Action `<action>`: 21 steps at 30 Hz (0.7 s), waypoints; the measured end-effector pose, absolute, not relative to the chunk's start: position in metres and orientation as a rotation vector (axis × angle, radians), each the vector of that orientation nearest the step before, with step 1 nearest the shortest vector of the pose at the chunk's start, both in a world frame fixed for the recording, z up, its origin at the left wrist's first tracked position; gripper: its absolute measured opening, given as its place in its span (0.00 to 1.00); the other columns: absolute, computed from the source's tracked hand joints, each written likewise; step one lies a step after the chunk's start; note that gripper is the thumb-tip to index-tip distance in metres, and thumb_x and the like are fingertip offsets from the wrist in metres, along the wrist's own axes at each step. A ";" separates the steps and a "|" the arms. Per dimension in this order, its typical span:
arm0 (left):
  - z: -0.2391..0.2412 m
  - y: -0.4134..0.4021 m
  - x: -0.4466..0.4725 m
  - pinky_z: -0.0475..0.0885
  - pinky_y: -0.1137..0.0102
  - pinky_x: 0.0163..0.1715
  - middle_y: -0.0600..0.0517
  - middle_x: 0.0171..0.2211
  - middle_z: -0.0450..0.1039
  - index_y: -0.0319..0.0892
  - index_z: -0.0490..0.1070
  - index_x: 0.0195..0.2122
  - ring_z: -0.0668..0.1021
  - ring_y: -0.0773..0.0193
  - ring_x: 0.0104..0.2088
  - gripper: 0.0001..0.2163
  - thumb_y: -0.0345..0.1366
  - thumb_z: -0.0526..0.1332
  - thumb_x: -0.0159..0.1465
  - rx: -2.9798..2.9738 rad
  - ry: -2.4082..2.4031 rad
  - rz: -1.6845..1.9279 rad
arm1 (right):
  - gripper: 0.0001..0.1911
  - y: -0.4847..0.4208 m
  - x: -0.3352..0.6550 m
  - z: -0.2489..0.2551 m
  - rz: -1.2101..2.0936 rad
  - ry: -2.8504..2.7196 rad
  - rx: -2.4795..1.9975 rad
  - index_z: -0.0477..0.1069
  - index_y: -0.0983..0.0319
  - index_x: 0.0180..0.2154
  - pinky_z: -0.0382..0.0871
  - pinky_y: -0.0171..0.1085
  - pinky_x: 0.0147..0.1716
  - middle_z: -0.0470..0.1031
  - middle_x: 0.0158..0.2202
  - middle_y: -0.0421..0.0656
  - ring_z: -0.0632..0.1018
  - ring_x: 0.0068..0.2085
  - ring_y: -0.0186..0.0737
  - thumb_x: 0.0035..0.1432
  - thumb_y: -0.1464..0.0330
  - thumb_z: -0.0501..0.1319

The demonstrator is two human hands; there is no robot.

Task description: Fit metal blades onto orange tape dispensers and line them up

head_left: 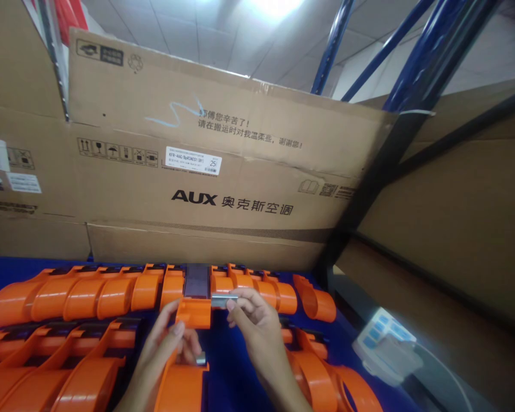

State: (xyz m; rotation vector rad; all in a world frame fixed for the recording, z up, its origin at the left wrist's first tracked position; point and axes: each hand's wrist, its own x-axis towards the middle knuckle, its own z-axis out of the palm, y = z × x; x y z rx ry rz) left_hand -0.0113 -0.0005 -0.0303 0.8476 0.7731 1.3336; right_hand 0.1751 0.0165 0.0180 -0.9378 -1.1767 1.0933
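Observation:
My left hand (167, 343) grips an orange plastic tape-dispenser body (193, 313) from the left, holding it upright over the blue table; a dark panel (196, 281) shows at its top. My right hand (253, 320) pinches a small silver metal strip (223, 300) against the dispenser's top right edge. A second small metal piece (201, 359) sits lower on the orange body between my wrists.
Rows of identical orange dispenser bodies (81, 297) lie across the blue table (227, 366), left and right of my hands. A large AUX cardboard box (223, 171) stands behind. A white device (386, 346) lies at right beside a dark shelf post (369, 189).

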 end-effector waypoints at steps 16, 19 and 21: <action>-0.027 -0.008 -0.006 0.69 0.72 0.22 0.52 0.22 0.79 0.43 0.62 0.64 0.76 0.62 0.19 0.39 0.56 0.70 0.57 0.892 0.812 1.388 | 0.14 0.008 0.171 0.023 0.993 -1.340 -0.976 0.74 0.60 0.41 0.70 0.36 0.37 0.79 0.32 0.41 0.79 0.35 0.41 0.59 0.58 0.70; -0.026 -0.008 -0.006 0.68 0.71 0.22 0.53 0.21 0.78 0.43 0.65 0.62 0.75 0.63 0.18 0.37 0.56 0.71 0.55 0.842 0.867 1.427 | 0.16 0.011 0.170 0.018 0.927 -1.281 -0.992 0.76 0.60 0.41 0.71 0.36 0.35 0.80 0.34 0.43 0.79 0.36 0.42 0.56 0.58 0.72; -0.026 -0.007 -0.005 0.68 0.71 0.23 0.53 0.21 0.77 0.43 0.67 0.60 0.75 0.62 0.19 0.37 0.56 0.71 0.54 0.813 0.910 1.447 | 0.16 0.012 0.171 0.015 0.875 -1.255 -1.015 0.78 0.60 0.41 0.74 0.39 0.37 0.81 0.36 0.45 0.80 0.38 0.44 0.55 0.57 0.72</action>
